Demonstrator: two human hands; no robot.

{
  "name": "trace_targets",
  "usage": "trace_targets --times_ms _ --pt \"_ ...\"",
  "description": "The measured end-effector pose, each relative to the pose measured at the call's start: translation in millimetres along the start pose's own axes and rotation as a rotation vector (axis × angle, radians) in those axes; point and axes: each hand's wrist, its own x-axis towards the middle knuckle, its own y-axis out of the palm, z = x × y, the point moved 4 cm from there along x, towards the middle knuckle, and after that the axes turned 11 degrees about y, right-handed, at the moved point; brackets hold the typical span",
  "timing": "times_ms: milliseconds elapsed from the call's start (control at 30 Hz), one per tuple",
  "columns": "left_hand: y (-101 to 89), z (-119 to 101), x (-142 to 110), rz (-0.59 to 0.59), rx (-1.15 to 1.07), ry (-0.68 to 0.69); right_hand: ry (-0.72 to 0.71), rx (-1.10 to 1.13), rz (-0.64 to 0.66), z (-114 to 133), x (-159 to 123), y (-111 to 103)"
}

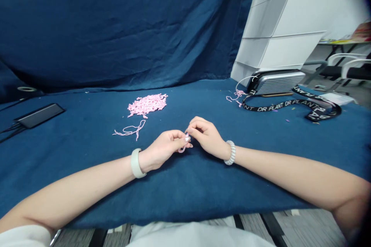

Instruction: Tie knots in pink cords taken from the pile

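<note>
"What do you see on my feed, hands first?"

"I see the left hand (164,150) and the right hand (207,137) close together, low over the navy cloth (87,185) covering the table. Both are nearly closed, with fingers curled inward."

"Do they have hold of anything?"

"Yes, a pink yarn strand (183,147). It hangs in a small loop from the left hand's fingertips, and the right hand's fingertips pinch it near the top. I can't make out the exact crossing from here."

"What's around them?"

"At 11 o'clock from the hands, I have a heap of pink yarn pieces (147,104), and just below it, a loose pink thread (130,129) lying apart from the hands. Farther out at 2 o'clock, there's a black DR PLANT lanyard (290,104) beside a silver case (275,82), with pink scraps (237,95) near the case's left end. At 10 o'clock, a black slab (39,115) sits near the cloth's edge, with cables trailing from it."

"And on the wrists?"

"A white band (136,164) on the left, a coiled bracelet (231,152) on the right."
</note>
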Motion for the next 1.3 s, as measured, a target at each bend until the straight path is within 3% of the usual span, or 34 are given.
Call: trace_targets --times_ms 233,500,667,1000,1167,1300 --pt "-3.6 2.5 -1.0 -0.031 0.106 0.003 0.03 0.032 -0.061 -3.0 1.8 -3.8" --pt "-8.1 0.1 -0.8 -0.061 0.325 0.105 0.2 0.077 -0.105 -14.9 7.3 -7.7" --pt "-13.9 1.3 3.4 -0.101 0.361 0.125 0.209 0.094 -0.109 -16.0 7.9 -8.6" --pt "-5.6 -11.3 -5.9 -0.022 0.778 0.287 0.226 0.11 -0.093 -18.8 10.3 -7.2" --pt "-1.8 -20.0 -11.9 -0.026 1.036 0.548 0.324 0.118 -0.029 -22.8 12.5 -4.9" --pt "-0.6 -18.4 -18.7 0.049 1.176 0.779 0.267 0.107 0.05 -18.2 10.8 -1.3"
